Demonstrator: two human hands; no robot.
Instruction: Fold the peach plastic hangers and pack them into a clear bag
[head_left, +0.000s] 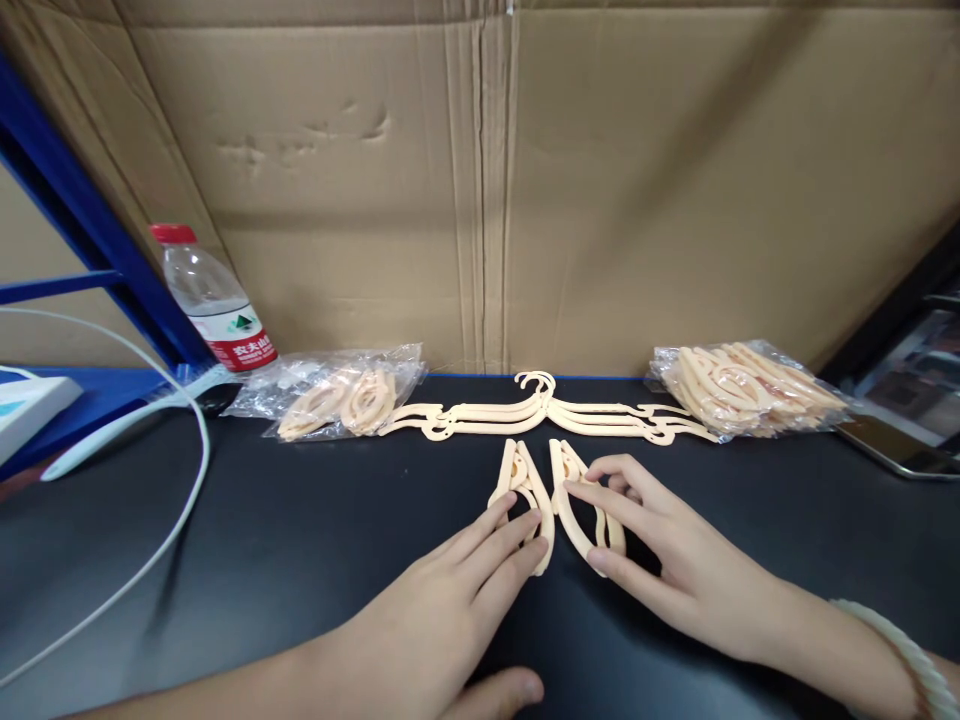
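Mid-way across a black table (300, 560), the left hand (439, 605) rests, fingers spread, on a folded hanger (534, 470); the right hand (686, 565), loosely open, touches a second hanger (571, 522) alongside. Unfolded hangers (495, 411) lie near the far edge, between two clear bags (739, 390) of hangers. Leftward: a bottle (225, 310), a looping cable (208, 455).

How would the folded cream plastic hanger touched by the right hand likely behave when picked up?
The folded cream plastic hanger is probably light, given its slim arms and open middle. Its arms look rigid, so they should hold their curve. It might swing open, since the spread cream plastic hangers behind suggest hinged arms.
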